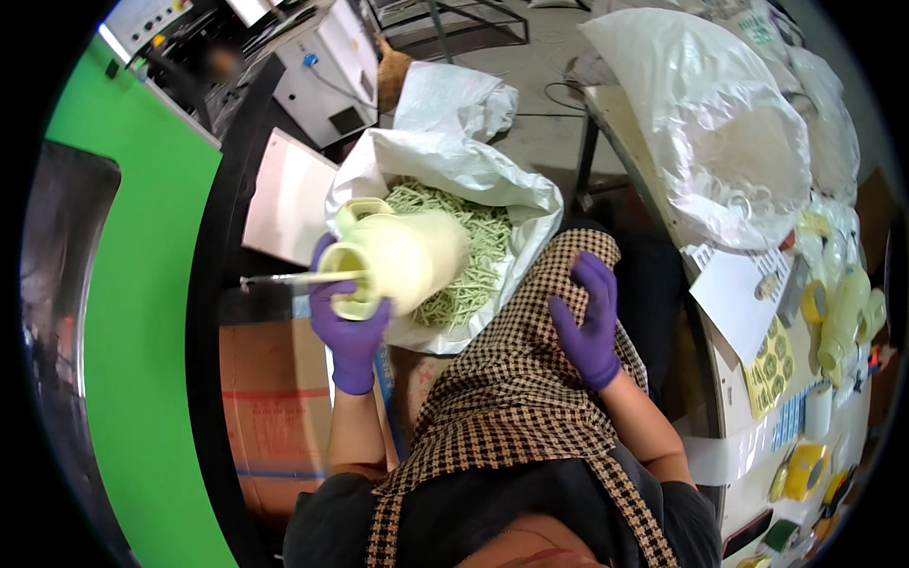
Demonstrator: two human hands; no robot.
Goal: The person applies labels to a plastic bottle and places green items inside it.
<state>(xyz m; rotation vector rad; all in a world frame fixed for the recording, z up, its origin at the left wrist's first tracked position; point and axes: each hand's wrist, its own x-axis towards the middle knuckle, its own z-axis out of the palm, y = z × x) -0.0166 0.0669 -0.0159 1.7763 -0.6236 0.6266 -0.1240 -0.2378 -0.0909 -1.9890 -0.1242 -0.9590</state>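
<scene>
My left hand [348,327], in a purple glove, is closed around the neck end of a pale yellow plastic jug [417,256]. The jug lies tilted on its side in the air, its round mouth toward my left and a loop handle on its far side. Across the mouth runs a thin pale stick-like tool [294,279] with a shiny tip pointing left; its exact kind is unclear. My right hand [592,322], also gloved in purple, is held over my checked apron [502,388], fingers apart and holding nothing. Below the jug, a white sack [540,204] holds many pale green strips [488,275].
A bright green surface [133,312] with a black edge runs along my left. Beneath me on that side is a brown cardboard box [270,407]. To my right, a table carries a large white bag [691,104], paper sheets [739,293], yellow tape [805,471] and pale bottles [843,322].
</scene>
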